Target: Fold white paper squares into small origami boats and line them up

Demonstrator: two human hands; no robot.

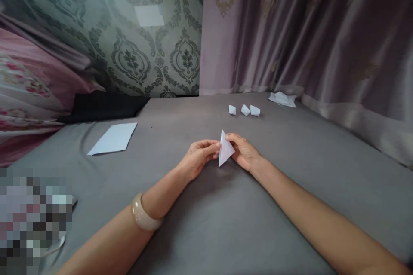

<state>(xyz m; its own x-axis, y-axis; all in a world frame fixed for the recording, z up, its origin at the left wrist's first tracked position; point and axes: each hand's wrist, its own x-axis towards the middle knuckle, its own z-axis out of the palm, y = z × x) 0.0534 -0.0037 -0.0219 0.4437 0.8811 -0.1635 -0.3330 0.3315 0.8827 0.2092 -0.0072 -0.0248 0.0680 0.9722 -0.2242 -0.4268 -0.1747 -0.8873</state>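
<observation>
A small piece of white paper [226, 149], folded to a triangle, stands between my two hands above the grey cloth. My left hand [203, 154] pinches its left edge between thumb and fingers. At the other side, my right hand [243, 150] grips the paper with the thumb near its upper edge and the fingers partly hidden behind it. Beyond the hands sit three small folded paper shapes, one apart on the left [232, 110] and two close together, a middle one [245, 110] and a right one [255, 111].
White paper sheets [113, 139] lie flat at the left, before a folded black cloth [106, 106]. Several loose paper pieces [283, 99] are heaped at the back right by the curtain [258, 30]. Grey cloth [274, 232] covers the surface. A blurred-out patch [32, 219] fills the lower left.
</observation>
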